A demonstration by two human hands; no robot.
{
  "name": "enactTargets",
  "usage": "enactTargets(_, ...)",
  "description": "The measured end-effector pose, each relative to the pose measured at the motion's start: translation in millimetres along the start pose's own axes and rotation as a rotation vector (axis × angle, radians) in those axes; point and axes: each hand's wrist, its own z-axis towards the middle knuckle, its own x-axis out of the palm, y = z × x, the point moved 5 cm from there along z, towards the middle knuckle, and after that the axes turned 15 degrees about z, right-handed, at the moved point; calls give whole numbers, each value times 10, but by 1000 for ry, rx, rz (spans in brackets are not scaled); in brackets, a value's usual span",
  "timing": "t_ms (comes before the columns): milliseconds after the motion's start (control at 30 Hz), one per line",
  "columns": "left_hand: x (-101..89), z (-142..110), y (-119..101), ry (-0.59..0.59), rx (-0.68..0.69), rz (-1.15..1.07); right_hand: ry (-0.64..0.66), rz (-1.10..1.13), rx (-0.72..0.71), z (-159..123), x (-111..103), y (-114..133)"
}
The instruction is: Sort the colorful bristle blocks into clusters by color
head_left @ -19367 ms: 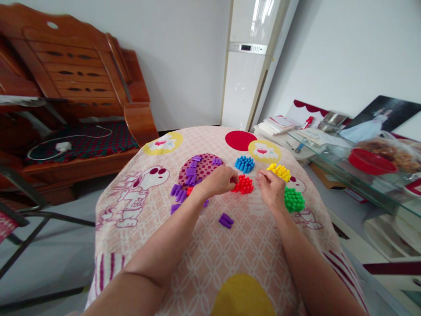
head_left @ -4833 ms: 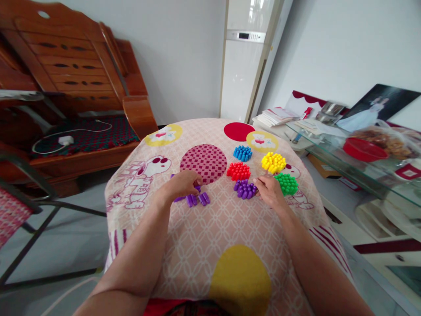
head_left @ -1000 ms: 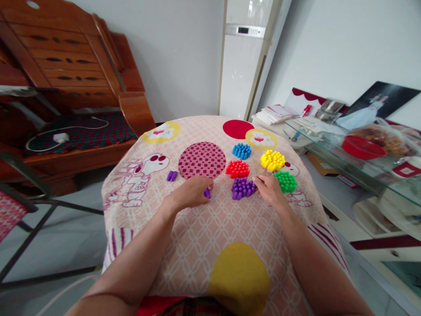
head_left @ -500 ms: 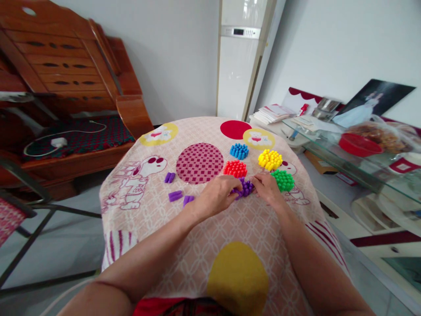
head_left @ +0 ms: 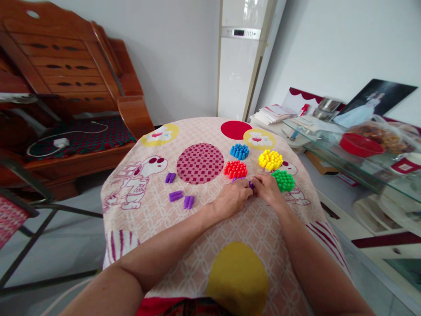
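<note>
Toward the left of the patterned tablecloth (head_left: 184,250) lie three loose purple sets (head_left: 188,202), well apart from the upright red cluster (head_left: 236,169) and, farther back, the blue cluster (head_left: 239,151). Just nearer than the red, my left hand (head_left: 235,195) covers most of the purple cluster (head_left: 251,184), its fingers hidden so I cannot tell what they pinch, while my right hand (head_left: 265,188) meets it from the right with curled fingertips, their grip also unclear. Beyond my right hand stands the yellow cluster (head_left: 270,160), and just beside it on the right, the green cluster (head_left: 283,181).
</note>
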Motion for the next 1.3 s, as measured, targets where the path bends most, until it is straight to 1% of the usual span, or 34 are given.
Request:
enactTargets(67,-150,-51,137,-80,-41,-66,1,25,33,-5,9,-28)
enactTargets(100,-237,-89,262,-113,-89,-83,-1,37,47,-9,12,-38)
enactTargets(167,-394,-208,627,-138,-244,-49,-5,59,61,-15,18,-50)
enactTargets(233,-495,-400,1072,-94,-427,64,-7,70,65,-21,22,-53)
enactTargets(267,-521,-523,1298,-51,-522,140,-9,72,65,-23,23,-53)
enactTargets(333,-518,-792,1686,72,-669,263,-9,75,62,-25,23,-51)
enactTargets(367,-487,-920,1828,145,-705,284,-8,76,61,-24,23,-50)
enactTargets(400,-449,-1028,1929,204,-709,282,-5,78,59,-24,23,-49)
enactTargets(467,-357,-1187,2036,317,-686,239,-2,82,56,-22,24,-48)
enactTargets(500,-328,-1233,2058,341,-678,222,-2,83,56,-20,23,-49)
enactTargets(567,-313,-1263,2072,337,-690,219,-3,83,59,-18,23,-52)
enactTargets(667,-372,-1174,2020,250,-725,228,0,82,68,-17,26,-59)
enactTargets(733,-434,-1042,1896,136,-731,155,0,79,74,-18,27,-64)
enactTargets(800,-501,-866,1677,-20,-704,27,-1,75,73,-18,28,-69)
enactTargets(833,-524,-764,1529,-78,-663,-34,-2,75,70,-17,28,-71)
enactTargets(900,-535,-540,1178,-127,-518,-136,-4,79,63,-14,27,-75)
enactTargets(1000,-515,-243,654,-140,-271,-170,-14,80,64,-5,15,-79)
enactTargets(1100,-435,-45,292,-111,-101,-151,-13,67,76,5,-14,-69)
enactTargets(1200,-305,83,94,-29,-4,-117,0,54,86,13,-56,-43)
enactTargets(1300,-190,172,-11,37,43,-62,-32,25,78,15,-115,-8)
